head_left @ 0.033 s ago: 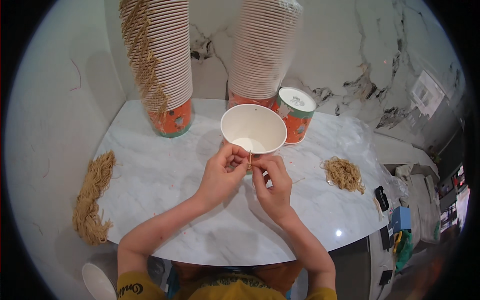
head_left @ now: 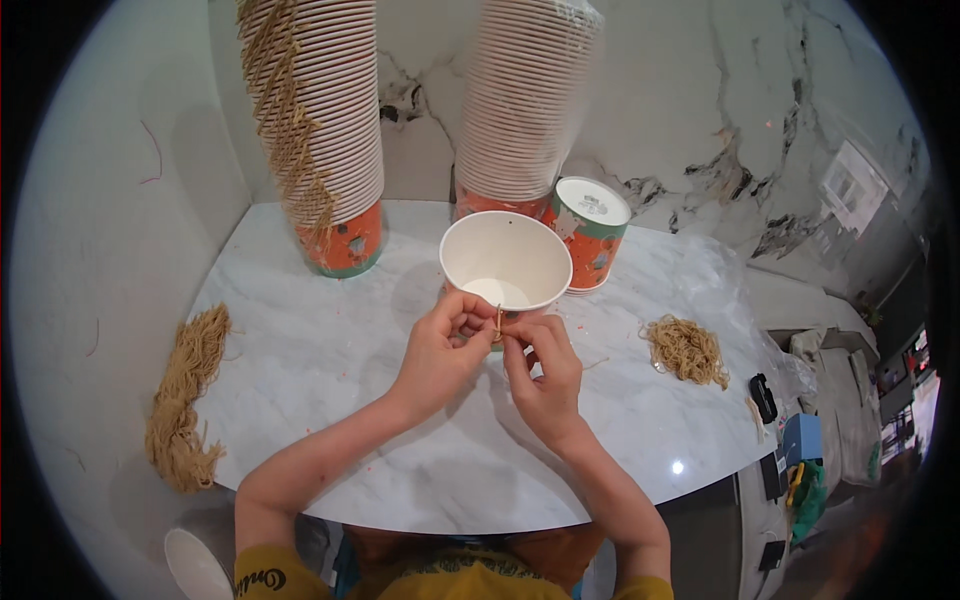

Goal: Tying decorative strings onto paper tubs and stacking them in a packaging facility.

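A paper bucket (head_left: 506,255), white inside with an orange and green outer wall, stands upright on the table in front of me. A short tan string (head_left: 499,318) passes over its near rim and hangs down the outside. My left hand (head_left: 447,345) pinches this string between thumb and fingertips, just below the rim. From the other side, my right hand (head_left: 543,373) is closed on the string's lower part, thumb against forefinger. Both sets of fingertips almost meet and hide most of the string and the bucket's near wall.
On the left stands a tall bucket stack (head_left: 340,150) with tan strings along its side. Another wrapped stack (head_left: 520,100) is behind, beside an upturned bucket (head_left: 592,235). A string bundle (head_left: 188,400) lies at the left edge, a looser string pile (head_left: 686,350) at right.
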The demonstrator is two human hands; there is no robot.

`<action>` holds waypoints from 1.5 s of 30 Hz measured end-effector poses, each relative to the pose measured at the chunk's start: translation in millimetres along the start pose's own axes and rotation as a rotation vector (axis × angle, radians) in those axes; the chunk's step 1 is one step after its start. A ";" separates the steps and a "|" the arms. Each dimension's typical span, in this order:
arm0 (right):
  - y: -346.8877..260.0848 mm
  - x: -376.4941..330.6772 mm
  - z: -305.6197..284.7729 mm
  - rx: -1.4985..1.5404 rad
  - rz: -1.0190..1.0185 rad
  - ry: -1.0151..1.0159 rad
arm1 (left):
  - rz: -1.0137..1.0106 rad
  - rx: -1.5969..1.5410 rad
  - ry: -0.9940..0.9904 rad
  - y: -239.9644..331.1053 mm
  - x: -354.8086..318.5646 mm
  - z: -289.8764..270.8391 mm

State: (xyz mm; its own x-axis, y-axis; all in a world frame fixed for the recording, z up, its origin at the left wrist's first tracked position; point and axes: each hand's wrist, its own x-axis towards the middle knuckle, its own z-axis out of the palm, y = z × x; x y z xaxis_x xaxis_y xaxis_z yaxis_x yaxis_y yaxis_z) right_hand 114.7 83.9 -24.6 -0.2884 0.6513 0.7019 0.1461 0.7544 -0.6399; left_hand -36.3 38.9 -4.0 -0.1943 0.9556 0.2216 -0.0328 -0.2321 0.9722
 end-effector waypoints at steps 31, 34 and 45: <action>14.0 2.8 -13.0 0.712 0.679 -0.122 | 0.534 0.640 -0.022 -9.8 -3.5 1.4; 19.3 2.8 -14.2 0.769 0.717 -0.168 | 0.300 0.418 -0.062 -8.2 -2.6 -0.5; 17.2 -1.9 -9.1 0.597 0.663 -0.240 | 0.003 0.192 -0.041 -8.8 0.7 -2.1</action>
State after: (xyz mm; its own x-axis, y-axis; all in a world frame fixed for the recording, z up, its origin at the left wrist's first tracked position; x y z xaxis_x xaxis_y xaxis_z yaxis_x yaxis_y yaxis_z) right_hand 126.3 96.4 -34.1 -0.5185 0.8500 0.0928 -0.1414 0.0218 -0.9897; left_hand -38.3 41.2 -12.6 -0.1543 0.9623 0.2238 0.1562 -0.1999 0.9673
